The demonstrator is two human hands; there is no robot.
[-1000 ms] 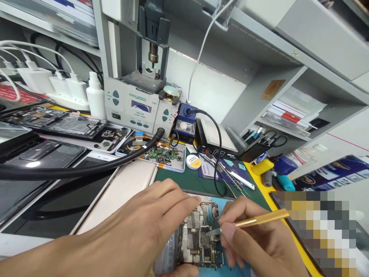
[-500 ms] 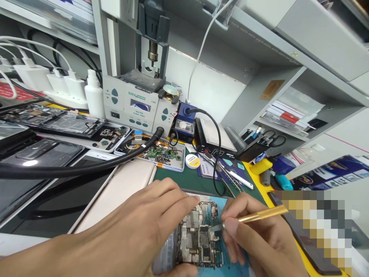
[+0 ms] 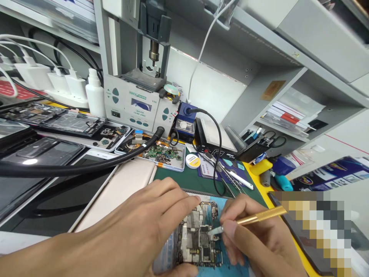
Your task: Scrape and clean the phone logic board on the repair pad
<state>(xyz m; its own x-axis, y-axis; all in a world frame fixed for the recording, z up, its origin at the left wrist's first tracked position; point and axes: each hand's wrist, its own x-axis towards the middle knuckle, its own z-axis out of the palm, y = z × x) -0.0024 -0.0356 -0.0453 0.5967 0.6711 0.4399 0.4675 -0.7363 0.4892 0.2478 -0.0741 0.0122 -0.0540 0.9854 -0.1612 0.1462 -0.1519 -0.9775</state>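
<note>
A phone circuit board (image 3: 193, 239) lies on a blue mat (image 3: 227, 265) at the lower middle. My left hand (image 3: 144, 227) spans its left side, with fingertips at the top edge and thumb at the bottom edge, gripping it in place. A slim knife (image 3: 253, 216) with a gold handle sits in a pinch between thumb and fingers of my right hand (image 3: 248, 234). The knife's flat blade tip meets the board's right half, near the frame around a dark chip area. My left palm and fingers hide the board's left edge in part.
Behind the hands is a tray (image 3: 180, 167) of loose boards, with a black hose (image 3: 95, 168) crossing in front of it. A round tin (image 3: 193, 161) and several tweezers (image 3: 223, 171) lie on the green mat. A grey rework station (image 3: 135, 102) stands behind. Phones (image 3: 69, 192) lie left.
The knife's blade has turned and shifted slightly down and left over the board, and my right fingers with it. My left hand and the board stay in place.
</note>
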